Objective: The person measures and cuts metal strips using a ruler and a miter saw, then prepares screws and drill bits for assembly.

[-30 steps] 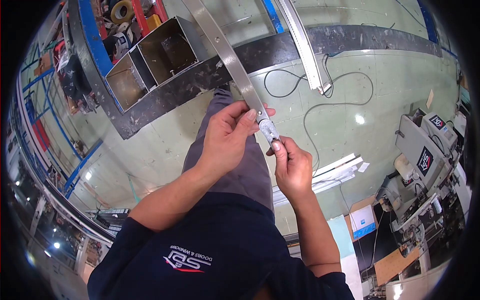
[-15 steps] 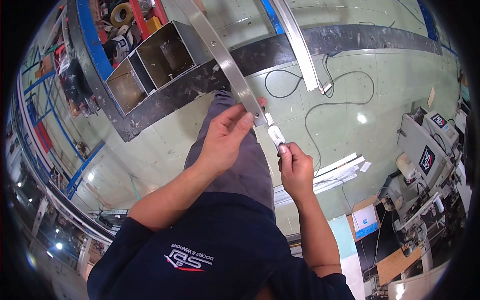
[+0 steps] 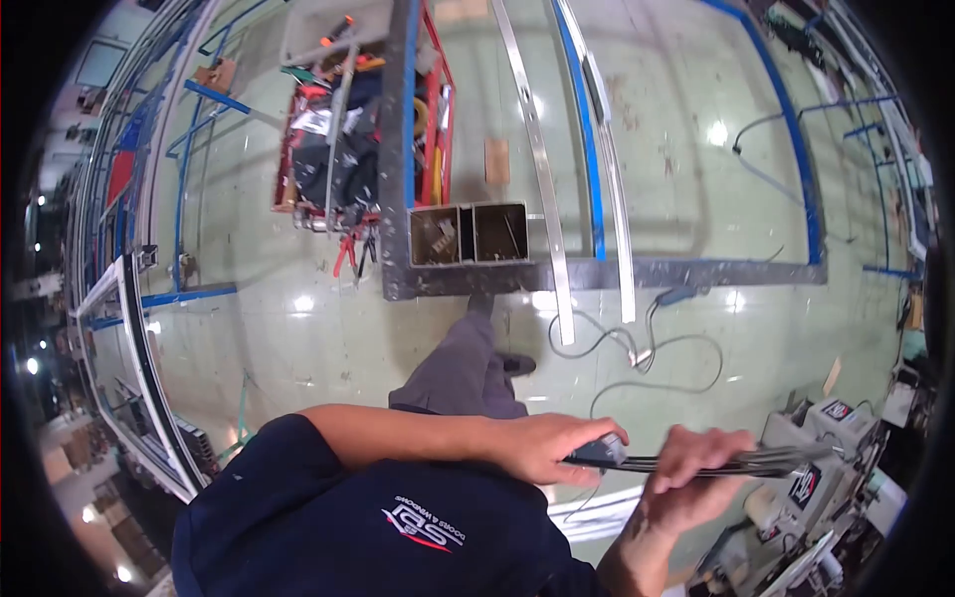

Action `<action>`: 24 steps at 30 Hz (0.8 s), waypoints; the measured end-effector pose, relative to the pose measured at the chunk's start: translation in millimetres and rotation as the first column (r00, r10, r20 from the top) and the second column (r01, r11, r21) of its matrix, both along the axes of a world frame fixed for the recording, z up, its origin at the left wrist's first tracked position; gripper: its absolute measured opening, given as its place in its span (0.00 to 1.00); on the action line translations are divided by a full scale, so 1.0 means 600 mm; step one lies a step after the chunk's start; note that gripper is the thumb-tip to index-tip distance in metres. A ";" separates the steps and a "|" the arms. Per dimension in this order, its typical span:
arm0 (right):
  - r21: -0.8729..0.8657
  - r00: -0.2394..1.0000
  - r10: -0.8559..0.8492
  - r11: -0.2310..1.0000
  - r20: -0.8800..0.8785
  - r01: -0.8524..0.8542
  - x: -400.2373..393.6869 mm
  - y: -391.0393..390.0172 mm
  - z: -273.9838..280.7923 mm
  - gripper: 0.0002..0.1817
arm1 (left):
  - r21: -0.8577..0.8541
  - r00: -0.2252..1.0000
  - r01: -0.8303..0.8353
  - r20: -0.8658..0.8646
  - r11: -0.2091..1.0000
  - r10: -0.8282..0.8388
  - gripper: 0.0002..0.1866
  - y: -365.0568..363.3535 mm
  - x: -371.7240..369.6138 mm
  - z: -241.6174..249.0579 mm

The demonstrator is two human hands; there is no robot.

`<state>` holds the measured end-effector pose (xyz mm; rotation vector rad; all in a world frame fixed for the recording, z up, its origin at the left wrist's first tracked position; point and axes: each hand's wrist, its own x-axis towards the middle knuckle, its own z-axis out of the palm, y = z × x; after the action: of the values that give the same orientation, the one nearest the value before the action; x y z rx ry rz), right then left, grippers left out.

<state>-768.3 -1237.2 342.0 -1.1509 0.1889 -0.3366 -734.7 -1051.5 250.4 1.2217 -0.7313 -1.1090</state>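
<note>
My left hand [image 3: 542, 448] is closed, fingers and thumb around the dark, grey-topped end piece [image 3: 600, 452] of a long thin object. From this end a bundle of thin dark strips [image 3: 640, 464] runs to the right, smeared by motion at its far end. My right hand [image 3: 691, 466] wraps around the strips farther along; its fingers are blurred. Ahead of my hands, a flat metal bar [image 3: 540, 164] with holes lies across the dark frame, its near end overhanging the edge.
A dark and blue frame [image 3: 696, 276] spans the area ahead. On it sits a two-part metal box [image 3: 468, 261]. A white profile [image 3: 615, 189] lies beside the bar. A red tool cart [image 3: 438, 149] stands at left, a looped cable [image 3: 686, 388] lies on the floor, and machines [image 3: 836, 423] stand at right.
My left hand has let go of the metal bar. The white fitting from my right hand is out of sight. Both hands are now lower and farther right, on the thin strips; the view has shifted.
</note>
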 end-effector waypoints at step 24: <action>-0.538 0.340 -0.418 0.623 -0.843 -0.567 -0.320 0.180 -0.282 0.24 | 0.471 0.470 0.057 0.765 0.880 -0.440 0.27 0.396 0.409 -0.107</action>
<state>-960.1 -1129.3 172.5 -2.1945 1.1555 0.5456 -489.3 -813.9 186.0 2.1246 -1.5677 -0.8304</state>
